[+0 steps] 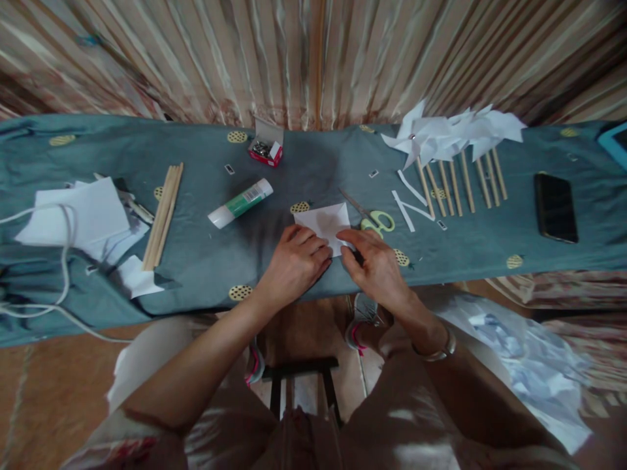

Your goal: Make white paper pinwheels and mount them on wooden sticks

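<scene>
Matt paper square (pixel 327 224) (cloth-covered table (pixel 196 248)).

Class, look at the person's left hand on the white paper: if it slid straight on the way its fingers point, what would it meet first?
The left hand points up and right, across the folded white paper. Past the paper, probably the green-handled scissors come first, though the exact line is uncertain.

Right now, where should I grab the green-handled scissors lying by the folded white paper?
Take the green-handled scissors by the handle loops, coming from the right hand side. The loops lie nearest that hand, and the closed blades point up-left, away past the folded white paper.
</scene>
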The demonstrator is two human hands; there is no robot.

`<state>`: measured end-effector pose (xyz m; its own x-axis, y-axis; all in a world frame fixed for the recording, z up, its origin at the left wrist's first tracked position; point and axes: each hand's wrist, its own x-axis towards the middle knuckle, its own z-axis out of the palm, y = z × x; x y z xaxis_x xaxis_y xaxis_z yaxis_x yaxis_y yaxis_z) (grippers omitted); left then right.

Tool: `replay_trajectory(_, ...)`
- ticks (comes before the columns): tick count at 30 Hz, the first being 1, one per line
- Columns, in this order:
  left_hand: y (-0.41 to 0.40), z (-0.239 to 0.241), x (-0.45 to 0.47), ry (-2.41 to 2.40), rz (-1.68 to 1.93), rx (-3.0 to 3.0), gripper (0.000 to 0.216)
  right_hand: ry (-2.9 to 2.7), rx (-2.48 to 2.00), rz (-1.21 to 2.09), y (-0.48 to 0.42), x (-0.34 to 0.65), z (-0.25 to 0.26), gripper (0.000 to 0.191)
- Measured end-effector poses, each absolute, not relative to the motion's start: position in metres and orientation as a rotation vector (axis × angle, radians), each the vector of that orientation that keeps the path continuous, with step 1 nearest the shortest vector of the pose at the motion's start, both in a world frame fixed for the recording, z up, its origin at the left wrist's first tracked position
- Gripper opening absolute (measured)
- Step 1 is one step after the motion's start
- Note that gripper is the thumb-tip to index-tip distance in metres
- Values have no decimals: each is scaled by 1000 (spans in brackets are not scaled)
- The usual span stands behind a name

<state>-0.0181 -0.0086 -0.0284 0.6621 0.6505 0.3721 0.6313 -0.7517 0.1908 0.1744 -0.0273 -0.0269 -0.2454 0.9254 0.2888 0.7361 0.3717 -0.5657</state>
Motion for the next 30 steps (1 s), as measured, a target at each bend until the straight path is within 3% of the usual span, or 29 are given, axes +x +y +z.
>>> replay_trajectory(10,-8,-21,-11,1099,601,2939,23,-2007,-1455,430,-25,179,-24,27)
replay_trajectory(18,-11,-23,-13,1098,599,2915,26,-2078,-1391,495,-25,192,-20,46)
replay_trajectory(30,-29,-29,-35,968,736,2841,21,-2027,-1268,928,-31,200,-16,18)
